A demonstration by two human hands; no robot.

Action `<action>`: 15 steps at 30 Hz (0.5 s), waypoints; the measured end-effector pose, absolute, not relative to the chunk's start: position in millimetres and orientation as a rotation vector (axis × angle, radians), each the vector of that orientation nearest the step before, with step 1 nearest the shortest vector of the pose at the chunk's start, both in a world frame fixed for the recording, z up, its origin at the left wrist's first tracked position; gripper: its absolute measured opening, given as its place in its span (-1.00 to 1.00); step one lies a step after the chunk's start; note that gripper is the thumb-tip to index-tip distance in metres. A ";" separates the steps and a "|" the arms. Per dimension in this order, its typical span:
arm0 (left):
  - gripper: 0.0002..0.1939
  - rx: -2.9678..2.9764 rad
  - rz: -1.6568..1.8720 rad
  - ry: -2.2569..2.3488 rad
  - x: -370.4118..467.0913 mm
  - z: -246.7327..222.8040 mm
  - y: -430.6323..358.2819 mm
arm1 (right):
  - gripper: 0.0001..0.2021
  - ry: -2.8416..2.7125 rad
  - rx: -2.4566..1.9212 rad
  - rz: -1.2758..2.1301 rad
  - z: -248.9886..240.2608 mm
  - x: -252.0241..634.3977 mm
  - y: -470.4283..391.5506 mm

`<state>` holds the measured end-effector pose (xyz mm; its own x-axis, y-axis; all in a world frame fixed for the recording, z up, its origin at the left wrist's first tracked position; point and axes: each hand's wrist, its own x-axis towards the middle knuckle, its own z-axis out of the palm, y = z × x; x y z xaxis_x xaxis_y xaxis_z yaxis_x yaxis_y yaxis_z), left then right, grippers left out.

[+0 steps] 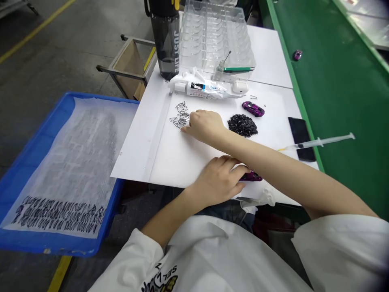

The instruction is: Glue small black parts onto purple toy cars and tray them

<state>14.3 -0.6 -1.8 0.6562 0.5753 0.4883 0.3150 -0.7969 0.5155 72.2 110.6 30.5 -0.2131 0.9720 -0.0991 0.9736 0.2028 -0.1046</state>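
My left hand (221, 178) is closed on a purple toy car (251, 176) at the near edge of the white board (176, 162). Its fingers cover part of the car. My right arm crosses above the left hand, and my right hand (206, 125) is at a loose heap of thin black curved pieces (180, 117). Its fingers are pinched together there, and what lies between them is hidden. Another purple toy car (253, 108) rests on the board beside a dense pile of small black parts (242, 125).
A white tube (206, 88), a dark bottle (166, 44) and clear plastic trays (215, 34) stand at the back. To the right lie a phone (300, 129), a syringe (319, 142) and a green conveyor (340, 93). A blue crate (33, 129) with paper-covered black pieces is left.
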 end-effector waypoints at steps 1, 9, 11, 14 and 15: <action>-0.86 2.444 1.036 0.659 11.2 -1.4 -6.9 | -0.69 2.418 1.956 -0.234 32.0 70.6 112.6; -0.77 1.908 1.106 0.782 -20.9 -66.1 -83.7 | -0.89 2.411 1.985 -0.322 43.3 59.6 113.2; -0.78 1.835 1.003 0.979 -23.7 -85.9 -91.0 | -0.86 2.482 1.990 -0.360 43.5 62.3 107.4; -0.78 1.712 0.838 1.234 -20.1 -104.1 -88.5 | -0.84 2.615 2.007 -0.412 39.2 67.0 103.7; -0.66 1.677 0.779 1.278 -17.6 -106.8 -85.3 | -0.85 2.660 2.023 -0.432 37.2 68.5 105.1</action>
